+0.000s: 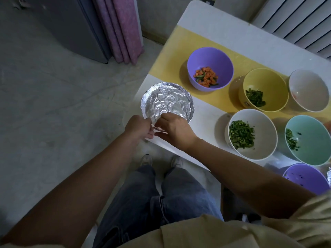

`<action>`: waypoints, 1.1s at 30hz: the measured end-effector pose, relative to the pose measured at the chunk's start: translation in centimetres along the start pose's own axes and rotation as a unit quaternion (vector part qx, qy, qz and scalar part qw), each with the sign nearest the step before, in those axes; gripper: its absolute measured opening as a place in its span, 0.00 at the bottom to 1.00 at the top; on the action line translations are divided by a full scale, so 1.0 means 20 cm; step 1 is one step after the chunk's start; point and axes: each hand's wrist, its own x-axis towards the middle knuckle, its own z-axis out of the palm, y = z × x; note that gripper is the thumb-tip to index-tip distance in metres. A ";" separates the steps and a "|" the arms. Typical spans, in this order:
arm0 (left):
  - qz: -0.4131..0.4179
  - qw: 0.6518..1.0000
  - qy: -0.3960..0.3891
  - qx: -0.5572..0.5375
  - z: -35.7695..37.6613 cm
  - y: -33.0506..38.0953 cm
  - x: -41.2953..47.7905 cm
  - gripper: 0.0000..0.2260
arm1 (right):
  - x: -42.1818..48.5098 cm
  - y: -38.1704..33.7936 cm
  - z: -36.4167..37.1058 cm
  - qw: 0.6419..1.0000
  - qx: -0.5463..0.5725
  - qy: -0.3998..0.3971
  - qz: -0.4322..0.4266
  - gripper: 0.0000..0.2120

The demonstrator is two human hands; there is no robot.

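Two hands meet at the near rim of the foil-covered plate (pixel 166 100), which sits at the left edge of the white table (pixel 206 113), close to its near corner. The left hand (pixel 138 127) has its fingers curled in, thumb and fingertips pinching a loose flap of foil (pixel 155 127) that sticks out from that rim; the right hand (pixel 174 130), resting against the plate's near edge, bends its fingers close together over the same flap and seems to pinch it too, though its fingertips are mostly hidden behind the knuckles.

Beyond the plate and to its right stands a purple bowl (pixel 210 58) holding diced carrot and green strips, on a yellow strip (pixel 179 49) that crosses the table. Farther right of the plate is a yellow bowl (pixel 265 81) with dark greens. Right of the plate, on its near side, is a white bowl (pixel 258 122) of chopped greens; a teal bowl (pixel 311 138) stands farther from the plate again, well apart from it.
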 end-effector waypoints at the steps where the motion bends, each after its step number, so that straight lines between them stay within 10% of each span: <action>1: 0.003 1.000 0.004 0.003 -0.01 0.00 0.01 0.12 | -0.01 0.01 -0.01 1.000 -0.005 -0.008 0.003 0.11; 28: -0.024 0.998 -0.029 -0.055 0.01 0.02 -0.01 0.11 | -0.02 0.05 -0.04 0.996 0.046 -0.054 -0.045 0.06; 33: -0.062 0.996 -0.058 -0.034 -0.06 0.00 -0.01 0.12 | -0.06 0.11 -0.15 0.970 0.118 0.159 0.142 0.07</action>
